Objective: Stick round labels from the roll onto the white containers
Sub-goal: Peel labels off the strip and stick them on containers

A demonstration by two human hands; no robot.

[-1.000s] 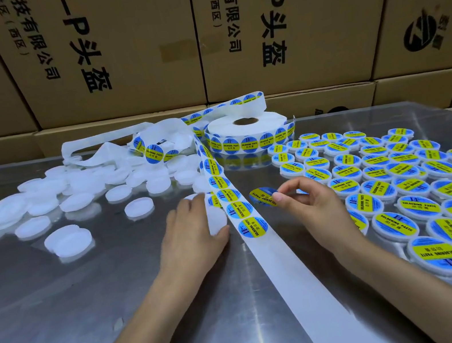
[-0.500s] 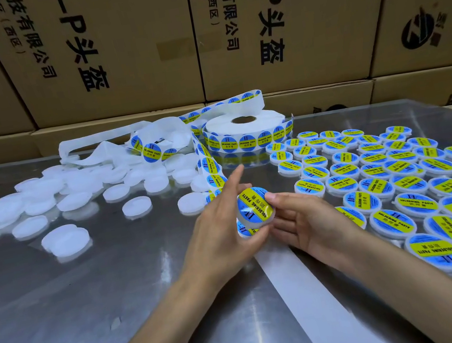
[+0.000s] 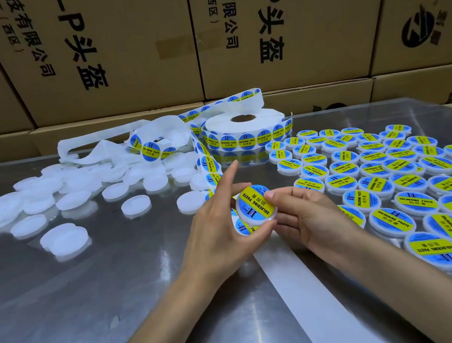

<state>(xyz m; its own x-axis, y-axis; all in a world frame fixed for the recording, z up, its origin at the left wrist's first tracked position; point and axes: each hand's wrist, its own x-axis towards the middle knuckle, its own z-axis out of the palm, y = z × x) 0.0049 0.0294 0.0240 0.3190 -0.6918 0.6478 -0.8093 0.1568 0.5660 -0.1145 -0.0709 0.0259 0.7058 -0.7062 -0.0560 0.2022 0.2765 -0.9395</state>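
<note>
Here, left hand (image 3: 217, 233) cups the labelled container (image 3: 256, 207) above the metal table (image 3: 93, 315), index finger raised; right hand (image 3: 305, 219) thumb presses its label. Beyond: labelled containers (image 3: 400, 171) right, blank containers (image 3: 72, 195) left, label roll (image 3: 246, 128) farthest.

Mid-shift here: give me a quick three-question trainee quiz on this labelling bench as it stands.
1. True or false: the round white container with a blue-and-yellow label lies flat on the steel table.
2. Unlabelled white containers lie on which side: A left, B right?
3. Fill in: the white label roll stands ___ the labelled containers.

Key: 1 false, the left hand and right hand hold it; 2 A; 3 behind.
</note>
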